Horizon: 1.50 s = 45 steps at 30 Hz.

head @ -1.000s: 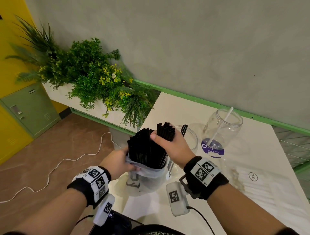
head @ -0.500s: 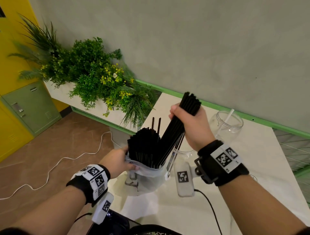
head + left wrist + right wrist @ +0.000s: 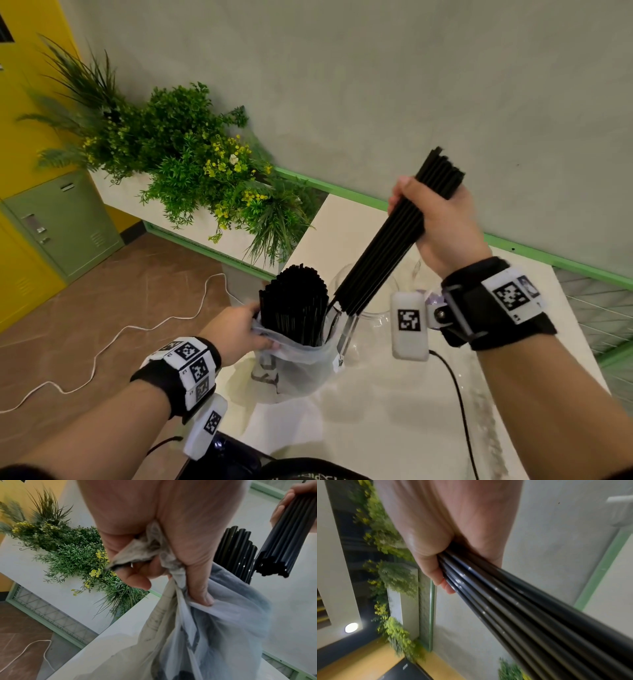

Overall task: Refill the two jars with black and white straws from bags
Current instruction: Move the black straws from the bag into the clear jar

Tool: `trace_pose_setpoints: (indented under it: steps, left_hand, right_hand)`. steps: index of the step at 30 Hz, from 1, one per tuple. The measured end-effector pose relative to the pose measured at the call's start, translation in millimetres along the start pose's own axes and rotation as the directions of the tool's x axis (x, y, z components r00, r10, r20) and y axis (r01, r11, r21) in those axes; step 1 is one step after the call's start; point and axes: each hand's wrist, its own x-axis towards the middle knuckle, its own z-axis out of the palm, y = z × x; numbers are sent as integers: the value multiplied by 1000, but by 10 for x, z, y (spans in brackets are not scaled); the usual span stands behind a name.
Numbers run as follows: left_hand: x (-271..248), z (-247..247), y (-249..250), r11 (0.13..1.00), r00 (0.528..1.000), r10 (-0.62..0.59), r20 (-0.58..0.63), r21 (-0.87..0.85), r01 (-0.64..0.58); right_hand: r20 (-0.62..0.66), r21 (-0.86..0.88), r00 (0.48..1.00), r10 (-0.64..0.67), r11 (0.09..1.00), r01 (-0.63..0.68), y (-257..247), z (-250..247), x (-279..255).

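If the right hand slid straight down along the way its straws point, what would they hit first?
Probably the clear jar: the right hand grips a black straw bundle slanting down-left, its lower ends at the jar's mouth, beside the bag of straws. Depth is uncertain.
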Motion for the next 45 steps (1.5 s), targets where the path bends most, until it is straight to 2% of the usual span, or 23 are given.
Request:
trace_pose_setpoints:
  steps: [4,7,10,14,18,22,24,26,28,31,33,36,38,42,45]
  left_hand:
    - [11,-1,-5,1000,1000,-12,7,19,11]
    - [22,5,0,1000,1000,-13,7,13,13]
    - [25,6,-1,1000,1000,-13,8,14,12]
    - [7,0,1,1000,1000,-20,16,14,20]
    - [-22,-5,53,1000,1000,-15,27,18,14]
    - [-24,-29,76,999,1000,-6,22,36,5]
    - [-23,-36,66,1000,1000,-2,16,30,1]
    - [-20,-41,54,1000,1000,-4,15,18,3]
    - [-19,-48,48,1000,1000,-10,16,11,10]
    - [-22,-48,51,1000,1000,-8,16,15,8]
    - [-25,-50,54,1000,1000,-7,15,21,6]
    - [-21,-58,49,1000,1000,-14,15,21,14]
    - [-18,-61,49,1000,1000,-19,15,16,19]
    - [-22,-67,65,1000,1000,-21,16,24,20]
    - [-28,-73,73,999,999,-27,24,28,26]
  right_hand:
    - [-95,69,991,-95,992,101,-185,-237,164]
    - [-169,-118,972,-163,982,144,-19,-304,260]
    - [-185,-323,972,-147,943,81,430,-309,259]
    - [-235,-322,972,-2,944,-75,1047,-314,204]
    - [-238,-324,970,51,937,-129,1387,-298,143]
    - [-178,-382,983,48,917,-114,1590,-279,103]
    - [-143,-466,989,31,880,-95,1649,-293,113]
    - [-84,-586,996,-29,810,-26,1666,-313,124]
    - [22,-679,993,-116,728,100,1658,-329,135]
    - [190,-752,956,-222,593,287,1658,-369,137]
    - [235,-784,941,-245,524,332,1679,-441,160]
    - [294,-848,942,-160,411,334,1742,-557,226]
    - [294,-866,953,-69,403,296,1751,-593,278]
    - [321,-851,946,-53,422,313,1702,-559,380]
    - [372,-878,925,74,352,325,1737,-518,399]
